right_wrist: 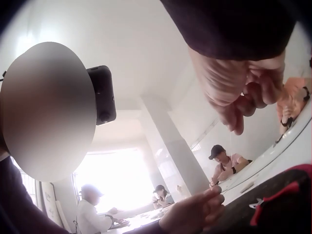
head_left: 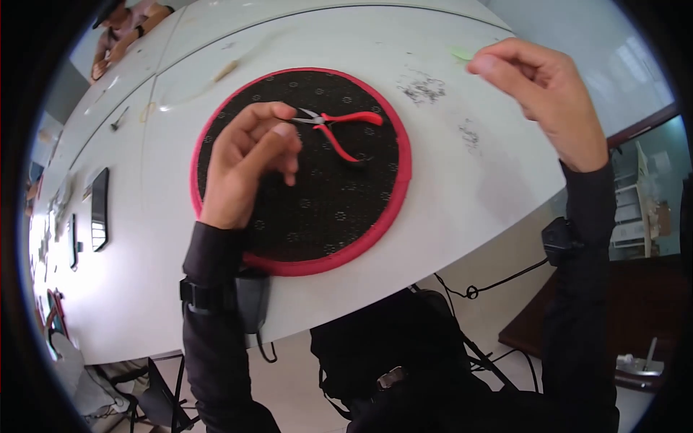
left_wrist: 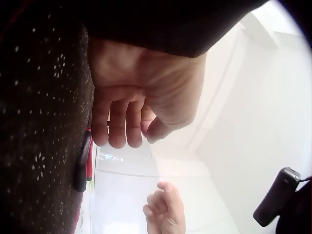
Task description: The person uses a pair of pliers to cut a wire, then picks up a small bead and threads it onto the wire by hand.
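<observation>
Pliers with red handles [head_left: 346, 117] lie spread on a round black mat [head_left: 310, 206] with a red rim. My left hand [head_left: 249, 162] hovers over the mat's left side, fingers loosely bent, with the pliers' metal tips just beyond the index finger. Thumb and index show a gap in the head view. Up at the right, my right hand [head_left: 541, 94] is raised over the table, thumb and index fingertips together and the other fingers curled. I cannot tell whether a thin strand is between them. A small light green piece [head_left: 460, 53] appears right beside these fingertips.
Dark thin scraps [head_left: 422, 88] lie on the white table [head_left: 447, 209] right of the mat. Phones [head_left: 99, 209] rest at the left. A dark device [head_left: 253, 299] sits by the near edge. A person [head_left: 123, 32] sits across; other people appear in the right wrist view.
</observation>
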Action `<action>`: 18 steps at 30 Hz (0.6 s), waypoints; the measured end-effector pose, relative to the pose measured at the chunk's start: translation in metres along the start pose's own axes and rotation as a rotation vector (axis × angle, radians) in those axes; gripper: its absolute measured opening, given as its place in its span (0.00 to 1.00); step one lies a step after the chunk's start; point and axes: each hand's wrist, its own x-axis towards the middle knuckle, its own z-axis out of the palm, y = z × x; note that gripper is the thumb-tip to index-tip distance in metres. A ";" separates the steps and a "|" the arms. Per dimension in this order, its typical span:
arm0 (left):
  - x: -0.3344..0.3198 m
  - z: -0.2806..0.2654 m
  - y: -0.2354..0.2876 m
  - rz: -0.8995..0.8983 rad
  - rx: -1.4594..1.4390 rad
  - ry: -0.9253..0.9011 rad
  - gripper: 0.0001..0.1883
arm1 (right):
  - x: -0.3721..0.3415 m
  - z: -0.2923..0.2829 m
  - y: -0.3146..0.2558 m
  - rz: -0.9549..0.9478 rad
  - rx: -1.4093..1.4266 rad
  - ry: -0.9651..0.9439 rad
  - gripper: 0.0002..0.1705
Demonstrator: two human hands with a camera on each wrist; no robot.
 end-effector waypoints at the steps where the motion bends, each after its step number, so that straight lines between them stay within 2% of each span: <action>1: 0.002 -0.001 -0.001 0.006 -0.006 0.008 0.11 | -0.003 -0.014 0.008 0.066 -0.044 0.013 0.12; 3: 0.002 0.002 0.000 -0.019 0.006 0.020 0.11 | -0.011 -0.034 0.012 0.171 -0.098 0.068 0.12; 4: -0.026 0.000 -0.031 -0.059 0.067 -0.005 0.10 | -0.059 -0.005 0.040 0.211 -0.080 0.094 0.12; 6: -0.032 0.001 -0.038 -0.073 0.089 -0.007 0.10 | -0.074 -0.016 0.052 0.239 -0.147 0.091 0.12; 8: -0.038 -0.001 -0.038 -0.098 0.103 0.003 0.10 | -0.081 -0.018 0.067 0.054 -0.081 0.023 0.12; 11: -0.041 0.001 -0.038 -0.111 0.152 0.007 0.11 | -0.095 -0.008 0.082 0.166 -0.036 -0.062 0.11; 13: -0.041 0.000 -0.038 -0.115 0.169 0.005 0.11 | -0.099 0.000 0.086 0.313 -0.141 -0.178 0.12; 18: -0.044 0.001 -0.041 -0.133 0.161 0.004 0.11 | -0.113 0.021 0.126 0.418 -0.120 -0.290 0.13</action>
